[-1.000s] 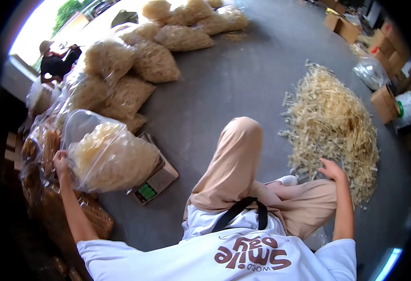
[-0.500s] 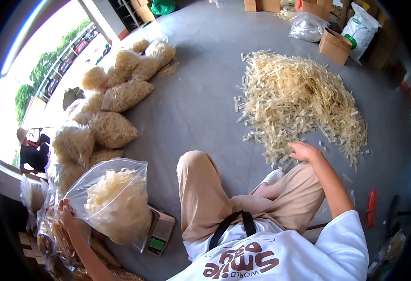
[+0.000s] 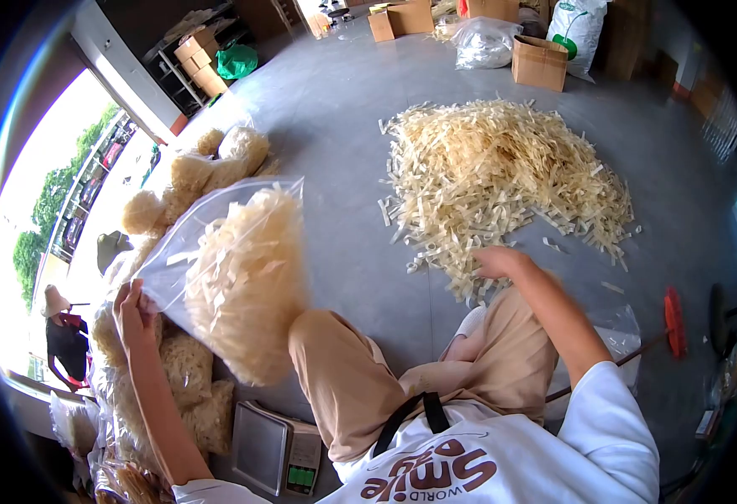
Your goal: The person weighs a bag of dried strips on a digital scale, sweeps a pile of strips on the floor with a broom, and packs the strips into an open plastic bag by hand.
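Observation:
My left hand (image 3: 136, 309) is closed on the edge of a clear plastic bag (image 3: 163, 281), which hangs tilted in the air over the floor beside my knee. Pale, cream-coloured strips (image 3: 247, 277) fill much of the bag. A digital scale (image 3: 261, 447) with a metal pan and a lit green display sits below it, nothing on the pan. At the near edge of a big heap of the same flat strips (image 3: 503, 168), my right hand (image 3: 496, 262) reaches down with bent fingers pressed together. Its fingertips are partly hidden, so any strips in them cannot be made out.
Several filled bags (image 3: 188, 370) are piled along my left side. Behind the heap stand a cardboard box (image 3: 539, 63), a clear bag (image 3: 486, 44) and a white sack (image 3: 577, 34). A red object (image 3: 675, 322) lies at right. Another person (image 3: 68, 340) is outside at left.
My left hand has lifted the bag of strips off the scale, up and to the right. My right hand has gone from above the heap's near edge down to the strips, fingers bending. The view has shifted.

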